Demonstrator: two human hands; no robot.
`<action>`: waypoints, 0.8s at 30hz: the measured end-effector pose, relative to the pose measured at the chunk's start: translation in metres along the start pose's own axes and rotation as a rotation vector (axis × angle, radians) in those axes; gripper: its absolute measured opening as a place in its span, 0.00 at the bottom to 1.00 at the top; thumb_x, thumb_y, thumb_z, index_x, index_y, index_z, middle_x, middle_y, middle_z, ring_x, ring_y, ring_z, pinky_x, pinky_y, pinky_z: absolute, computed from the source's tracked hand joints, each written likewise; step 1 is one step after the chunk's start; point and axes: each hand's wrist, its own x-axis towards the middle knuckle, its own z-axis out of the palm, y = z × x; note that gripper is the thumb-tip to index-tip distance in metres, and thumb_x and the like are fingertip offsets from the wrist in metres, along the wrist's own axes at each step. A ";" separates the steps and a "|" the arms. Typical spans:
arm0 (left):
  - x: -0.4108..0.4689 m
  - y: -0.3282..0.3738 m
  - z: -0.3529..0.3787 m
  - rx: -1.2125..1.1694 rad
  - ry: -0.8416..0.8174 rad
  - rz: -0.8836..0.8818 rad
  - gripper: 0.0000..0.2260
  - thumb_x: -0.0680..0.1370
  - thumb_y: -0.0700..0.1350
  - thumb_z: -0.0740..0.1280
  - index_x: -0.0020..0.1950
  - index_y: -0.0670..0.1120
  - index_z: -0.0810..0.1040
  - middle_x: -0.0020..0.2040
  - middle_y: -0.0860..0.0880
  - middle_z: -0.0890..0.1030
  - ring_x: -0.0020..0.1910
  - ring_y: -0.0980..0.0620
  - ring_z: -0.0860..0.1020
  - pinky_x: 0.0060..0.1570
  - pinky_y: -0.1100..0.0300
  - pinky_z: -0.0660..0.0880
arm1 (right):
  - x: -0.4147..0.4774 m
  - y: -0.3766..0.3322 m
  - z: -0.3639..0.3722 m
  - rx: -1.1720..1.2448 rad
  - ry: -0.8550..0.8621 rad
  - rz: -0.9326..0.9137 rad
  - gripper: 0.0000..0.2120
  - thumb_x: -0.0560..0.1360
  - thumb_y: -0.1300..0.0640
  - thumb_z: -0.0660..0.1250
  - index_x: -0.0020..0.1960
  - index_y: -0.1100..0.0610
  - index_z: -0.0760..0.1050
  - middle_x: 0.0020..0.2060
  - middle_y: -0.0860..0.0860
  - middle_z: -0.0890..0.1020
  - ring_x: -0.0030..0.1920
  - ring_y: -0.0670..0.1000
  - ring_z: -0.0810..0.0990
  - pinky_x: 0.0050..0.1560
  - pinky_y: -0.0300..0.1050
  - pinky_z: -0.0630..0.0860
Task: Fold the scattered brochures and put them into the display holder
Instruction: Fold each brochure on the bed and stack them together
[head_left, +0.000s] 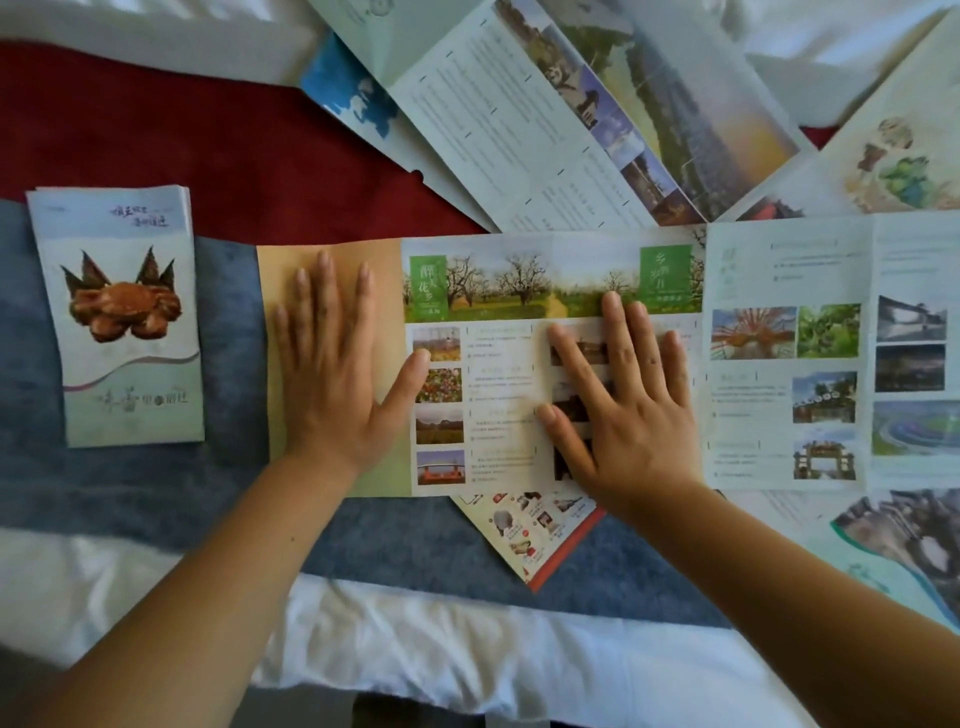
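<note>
Head view: unfolded brochure (483, 364) flat beneath both hands' spread fingers (613, 332)

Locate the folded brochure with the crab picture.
The folded crab brochure lies at the head view's left, on the blue cloth, apart from the left hand.

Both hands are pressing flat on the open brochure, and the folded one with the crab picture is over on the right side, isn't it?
Not quite. The head view shows the crab brochure lying on the left. Both hands, left and right, do press flat on the open brochure.
</note>
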 end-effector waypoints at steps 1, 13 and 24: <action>0.000 0.001 0.000 -0.045 0.004 -0.006 0.39 0.81 0.70 0.45 0.85 0.47 0.48 0.85 0.41 0.46 0.83 0.40 0.43 0.80 0.39 0.41 | 0.000 0.000 0.001 -0.003 0.002 -0.001 0.35 0.83 0.33 0.49 0.85 0.43 0.42 0.84 0.56 0.40 0.84 0.57 0.38 0.82 0.62 0.42; -0.001 0.007 0.001 -0.085 0.001 -0.013 0.36 0.83 0.66 0.44 0.85 0.46 0.44 0.85 0.43 0.45 0.84 0.43 0.42 0.81 0.42 0.41 | 0.002 -0.002 0.002 -0.012 0.044 -0.005 0.34 0.83 0.35 0.51 0.85 0.46 0.49 0.84 0.58 0.44 0.84 0.59 0.42 0.82 0.65 0.45; -0.024 -0.022 0.004 0.081 0.032 -0.011 0.30 0.84 0.61 0.46 0.85 0.51 0.50 0.84 0.41 0.47 0.83 0.39 0.46 0.80 0.39 0.46 | 0.029 -0.071 -0.001 0.044 0.015 -0.073 0.33 0.85 0.37 0.44 0.86 0.48 0.45 0.84 0.56 0.42 0.84 0.61 0.38 0.81 0.65 0.40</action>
